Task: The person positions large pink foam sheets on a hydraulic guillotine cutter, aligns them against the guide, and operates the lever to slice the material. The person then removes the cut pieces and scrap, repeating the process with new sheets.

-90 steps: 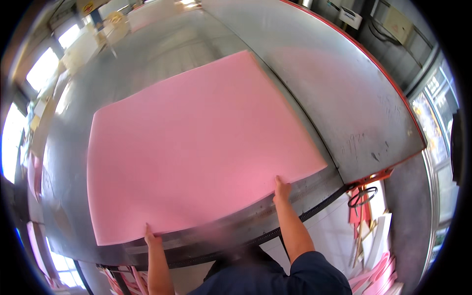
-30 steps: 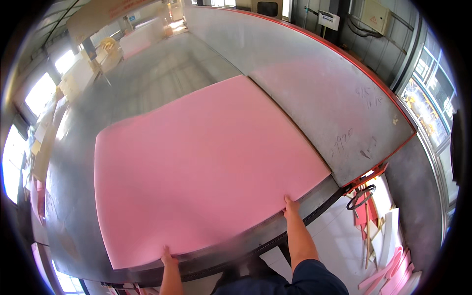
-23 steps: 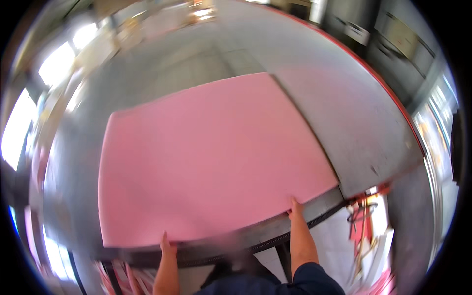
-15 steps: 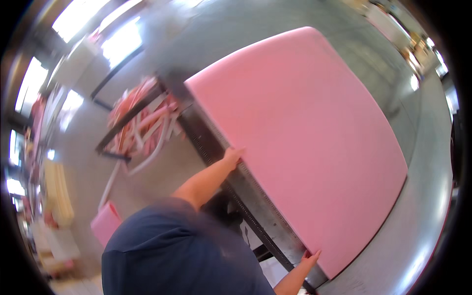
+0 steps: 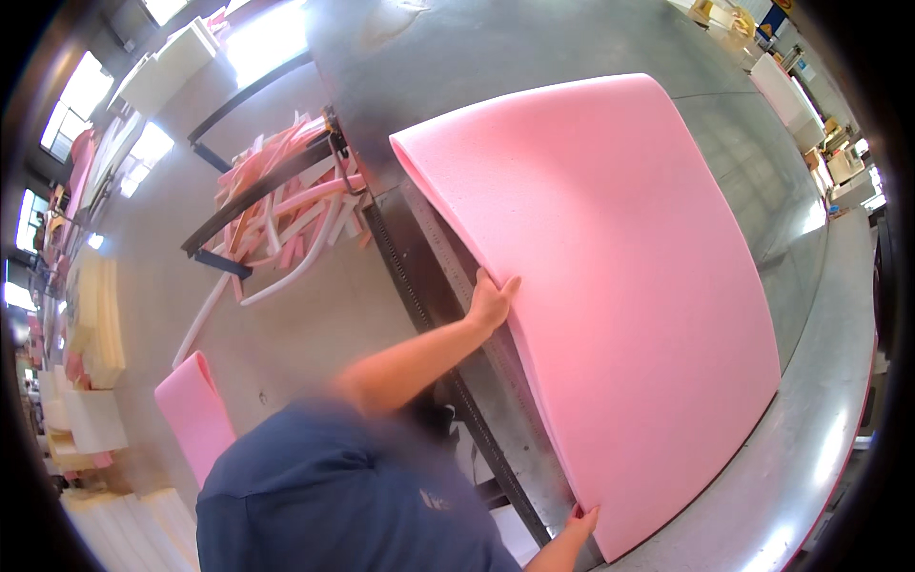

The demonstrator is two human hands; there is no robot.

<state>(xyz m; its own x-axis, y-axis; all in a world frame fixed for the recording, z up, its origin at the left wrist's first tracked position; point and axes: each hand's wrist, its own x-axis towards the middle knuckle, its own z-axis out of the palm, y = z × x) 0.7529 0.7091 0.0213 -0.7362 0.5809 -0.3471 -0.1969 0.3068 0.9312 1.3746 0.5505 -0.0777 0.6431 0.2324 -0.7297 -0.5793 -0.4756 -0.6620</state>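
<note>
A large pink foam sheet (image 5: 620, 305) lies on the grey metal table (image 5: 419, 67), its near edge raised off the surface. Toward the far left corner that edge curls like a fold. My left hand (image 5: 493, 300) grips the edge about halfway along, thumb on top and fingers beneath. Farther down, close to the lower corner, my right hand (image 5: 577, 526) pinches the same edge; some of its fingers are hidden under the foam.
A dark perforated rail (image 5: 405, 276) runs along the table's near side. Left of it, a pile of pink and white foam strips (image 5: 295, 195) lies around a black metal frame (image 5: 257, 191). A folded pink foam piece (image 5: 195, 410) and yellowish foam blocks (image 5: 95, 324) stand farther left.
The edge of the foam sheet has lifted off the table, and its far left corner now shows a curl. My left hand has moved right and slightly up with the edge.
</note>
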